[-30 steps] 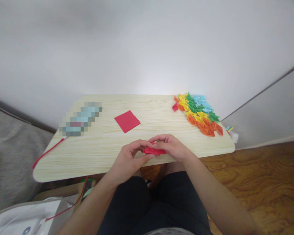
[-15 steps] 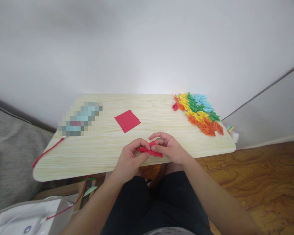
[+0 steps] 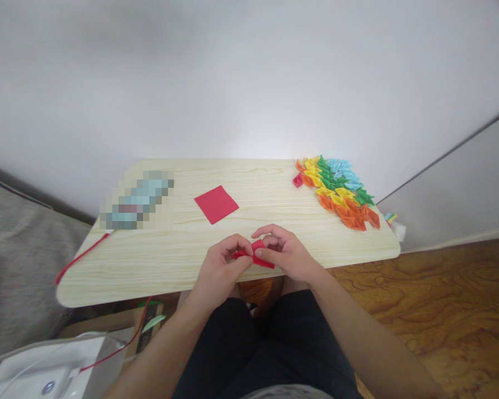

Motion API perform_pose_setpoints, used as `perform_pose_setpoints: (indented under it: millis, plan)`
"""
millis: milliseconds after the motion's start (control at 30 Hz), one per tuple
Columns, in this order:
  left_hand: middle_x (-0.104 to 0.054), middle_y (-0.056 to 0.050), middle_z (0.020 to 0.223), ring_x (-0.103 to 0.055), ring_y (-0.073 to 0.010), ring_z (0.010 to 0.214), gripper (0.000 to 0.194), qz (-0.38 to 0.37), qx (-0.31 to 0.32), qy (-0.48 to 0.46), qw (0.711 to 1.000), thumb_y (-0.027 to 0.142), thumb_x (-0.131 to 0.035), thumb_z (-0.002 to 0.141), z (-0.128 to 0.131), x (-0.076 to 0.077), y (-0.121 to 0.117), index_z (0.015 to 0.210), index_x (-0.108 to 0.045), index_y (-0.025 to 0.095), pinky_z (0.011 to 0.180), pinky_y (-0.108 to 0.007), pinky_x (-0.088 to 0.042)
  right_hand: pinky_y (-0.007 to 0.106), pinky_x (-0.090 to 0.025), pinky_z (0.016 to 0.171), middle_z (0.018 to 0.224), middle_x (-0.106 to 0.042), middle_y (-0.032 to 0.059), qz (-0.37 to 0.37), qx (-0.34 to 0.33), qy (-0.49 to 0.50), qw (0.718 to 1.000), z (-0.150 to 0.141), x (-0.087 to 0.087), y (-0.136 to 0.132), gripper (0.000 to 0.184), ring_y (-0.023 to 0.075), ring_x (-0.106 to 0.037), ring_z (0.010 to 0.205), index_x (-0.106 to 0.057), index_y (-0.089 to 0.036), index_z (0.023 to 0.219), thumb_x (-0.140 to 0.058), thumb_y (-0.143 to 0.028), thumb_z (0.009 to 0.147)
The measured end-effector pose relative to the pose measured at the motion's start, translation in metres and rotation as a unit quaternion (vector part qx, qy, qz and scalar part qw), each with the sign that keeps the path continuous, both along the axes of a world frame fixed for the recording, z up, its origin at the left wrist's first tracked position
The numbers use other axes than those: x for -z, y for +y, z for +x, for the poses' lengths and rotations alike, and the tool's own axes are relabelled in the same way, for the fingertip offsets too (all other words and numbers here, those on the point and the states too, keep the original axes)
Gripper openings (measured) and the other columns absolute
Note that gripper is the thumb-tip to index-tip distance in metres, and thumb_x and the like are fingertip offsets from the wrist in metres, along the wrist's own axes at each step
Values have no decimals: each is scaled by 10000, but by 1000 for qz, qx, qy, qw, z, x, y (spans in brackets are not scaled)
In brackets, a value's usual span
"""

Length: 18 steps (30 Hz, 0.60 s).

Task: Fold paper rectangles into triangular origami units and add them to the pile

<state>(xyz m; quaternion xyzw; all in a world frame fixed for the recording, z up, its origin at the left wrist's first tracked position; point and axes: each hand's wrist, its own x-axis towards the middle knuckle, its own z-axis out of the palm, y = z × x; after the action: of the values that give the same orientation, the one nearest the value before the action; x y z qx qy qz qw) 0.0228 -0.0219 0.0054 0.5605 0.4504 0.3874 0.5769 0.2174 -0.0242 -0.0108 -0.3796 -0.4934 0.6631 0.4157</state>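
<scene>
Paper (image 3: 265, 264), red and folded, is held between the two hands just over the near edge of the pale wooden table (image 3: 149, 266). The left hand (image 3: 222, 269) pinches its left part between thumb and curled index finger. The right hand (image 3: 291, 255) has its thumb on the middle of the piece and its index finger stretched out above; the grip of its other fingers is partly hidden. Beyond the hands, a flat red square (image 3: 216, 204) lies on the tabletop, well apart from the held piece. Toward the right end sit rows of folded pieces (image 3: 336, 185) in orange, yellow, green and light blue, with a small pinkish-red one (image 3: 298, 180) at their left side. A pixelated object (image 3: 139, 200) lies near the left end, beside a red cable (image 3: 81, 258).
</scene>
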Motion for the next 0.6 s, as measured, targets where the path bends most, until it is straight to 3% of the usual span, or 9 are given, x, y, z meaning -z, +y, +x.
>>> perform_pose_setpoints:
  millis: [200,433,600]
  plan:
    - [-680,-4,803,-610,-172,789,44,16,-22,18,999,230,-710,849,0,2,-2,841,-685,194,752,-284,-465,253,-439,635,727,-644,-48,-14,3,10,1000,-1,-2,0,345,120,-569,635,-662,-235,1165,-792,-400,891]
    - [-703,-10,830,-631,-175,812,58,41,-66,31,996,240,-727,843,1,5,-3,848,-690,196,770,-289,-488,315,-534,802,952,-758,20,15,41,0,999,0,3,-4,319,172,-678,853,-739,-232,986,-919,-323,739]
    - [-724,-22,840,-653,-189,819,96,52,-67,39,996,280,-744,843,-1,8,-3,854,-701,195,780,-305,-505,315,-536,732,794,-768,23,2,66,-23,998,0,9,-5,206,171,-688,734,-777,-207,908,-862,-366,806]
